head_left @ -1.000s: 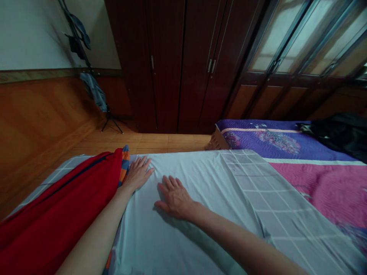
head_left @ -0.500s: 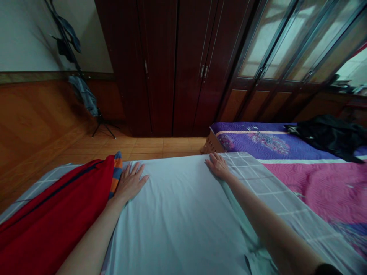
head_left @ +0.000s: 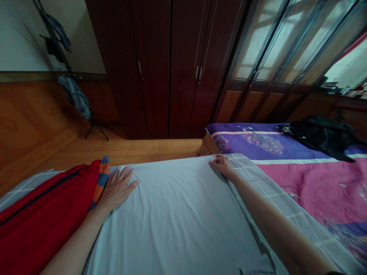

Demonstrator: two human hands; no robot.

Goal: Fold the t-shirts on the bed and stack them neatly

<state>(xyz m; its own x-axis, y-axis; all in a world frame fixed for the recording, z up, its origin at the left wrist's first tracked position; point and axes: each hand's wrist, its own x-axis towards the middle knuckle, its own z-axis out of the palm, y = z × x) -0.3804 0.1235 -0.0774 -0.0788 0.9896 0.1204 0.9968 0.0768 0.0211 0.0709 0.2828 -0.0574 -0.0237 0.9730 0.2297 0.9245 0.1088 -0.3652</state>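
Observation:
A pale blue-white cloth (head_left: 169, 214), smooth with light creases, lies spread out in front of me; it may be a garment, but I cannot tell. My left hand (head_left: 117, 188) rests flat on its far left part, fingers spread. Beside that hand is a red garment (head_left: 54, 214) with a dark stripe and an orange-and-blue checked edge (head_left: 101, 179). At the far right corner of the pale cloth, my right hand (head_left: 223, 166) is closed, fingers pinching the cloth's edge. Along the right side, the edge is slightly raised and shows a darker fold.
Beneath the cloth is a grey checked cover (head_left: 266, 183). A bed with a purple and pink quilt (head_left: 312, 179) adjoins on the right, bearing a black bag-like item (head_left: 321, 133). Dark wardrobes (head_left: 155, 76) stand behind, and a clothes stand (head_left: 73, 91) at the back left.
My right hand's fingers have gone from lying flat to closing on the cloth's edge. The right side of the cloth has shifted and lifted a little. My left hand stays flat.

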